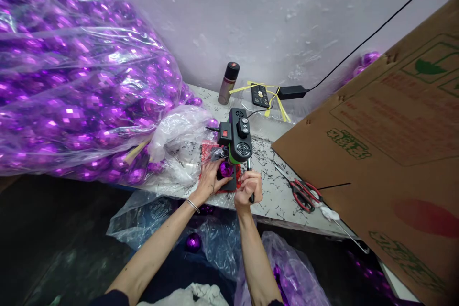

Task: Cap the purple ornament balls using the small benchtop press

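A shiny purple ball ornament sits under the head of a small black bench press machine with a red switch on its side. My left hand closes its thumb and fingers around the ball, and a silver bangle circles that wrist. To the right, my right hand is wrapped round the machine's lever handle. Beneath the machine lies a red mat, partly covered by plastic. Another purple ball rests on clear plastic at my lap.
A huge clear bag of purple balls fills the left. A cardboard box stands at right, with red-handled scissors beside it. Behind the machine are a bottle, phone and power adapter. Black scraps litter the table.
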Tool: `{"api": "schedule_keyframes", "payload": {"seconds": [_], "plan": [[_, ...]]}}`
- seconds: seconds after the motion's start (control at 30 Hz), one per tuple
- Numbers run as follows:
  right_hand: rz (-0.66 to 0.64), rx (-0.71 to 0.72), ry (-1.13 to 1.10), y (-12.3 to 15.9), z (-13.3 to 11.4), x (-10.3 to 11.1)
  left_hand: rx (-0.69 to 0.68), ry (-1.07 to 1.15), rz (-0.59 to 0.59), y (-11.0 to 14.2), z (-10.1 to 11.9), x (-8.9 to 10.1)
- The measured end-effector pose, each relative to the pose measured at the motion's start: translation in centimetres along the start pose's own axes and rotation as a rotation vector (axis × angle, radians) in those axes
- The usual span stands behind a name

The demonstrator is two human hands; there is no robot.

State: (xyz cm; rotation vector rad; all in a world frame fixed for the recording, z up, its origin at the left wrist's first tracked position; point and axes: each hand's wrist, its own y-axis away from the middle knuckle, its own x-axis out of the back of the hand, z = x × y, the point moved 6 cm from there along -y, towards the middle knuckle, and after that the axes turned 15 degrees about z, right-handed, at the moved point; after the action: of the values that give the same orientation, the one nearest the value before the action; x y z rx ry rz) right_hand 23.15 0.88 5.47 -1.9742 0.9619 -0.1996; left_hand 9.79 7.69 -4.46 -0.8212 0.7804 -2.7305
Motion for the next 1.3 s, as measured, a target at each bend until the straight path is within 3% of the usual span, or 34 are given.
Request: {"api": "schedule_keyframes", "payload": {"seconds": [0.23, 0.4, 0.57, 0.7, 0.77, 0.83, 0.93, 1.0, 1.07, 1.17, 1.3], "plan": [[-0.014, -0.004, -0.011, 0.2, 0.4, 0.0, 0.002, 0.008, -0.012, -0.3, 0.2, -0.1], [-0.021, 0.073, 0.014, 0.3, 0.1, -0.1, 0.019, 0.001, -0.016, -0.3, 0.3, 0.0], [0.015, -0.06, 0.061, -2.8, -1.4, -0.7, -0.009, 0.01, 0.001, -0.6, 0.2, -0.2], [-0.039, -0.16, 0.094, -5.7, -3.1, -1.5, -0.018, 0.058, 0.003, -0.6, 0.9, 0.3], [-0.054, -0.174, 0.087, -6.1, -3.4, -1.6, -0.046, 0.104, 0.014, 0.9, 1.6, 1.7], [-0.043, -0.147, 0.08, -5.9, -3.5, -1.4, -0.108, 0.144, -0.017, 4.1, 2.2, 3.6], [-0.021, -0.104, 0.061, -5.0, -3.2, -1.1, -0.194, 0.143, -0.247, 11.0, 1.9, 5.6], [0.003, -0.103, 0.041, -4.4, -2.9, -0.9, -0.099, 0.047, -0.358, 14.7, 0.2, 6.5], [0.028, -0.116, 0.031, -4.0, -2.5, -0.8, 0.017, -0.049, -0.357, 16.4, -1.4, 7.3], [0.03, -0.122, 0.028, -3.7, -2.3, -0.7, 0.019, -0.037, -0.257, 14.5, -1.1, 8.1], [0.009, -0.1, 0.025, -3.7, -2.6, -0.7, -0.132, 0.076, -0.103, 5.5, 1.1, 9.2]]}}
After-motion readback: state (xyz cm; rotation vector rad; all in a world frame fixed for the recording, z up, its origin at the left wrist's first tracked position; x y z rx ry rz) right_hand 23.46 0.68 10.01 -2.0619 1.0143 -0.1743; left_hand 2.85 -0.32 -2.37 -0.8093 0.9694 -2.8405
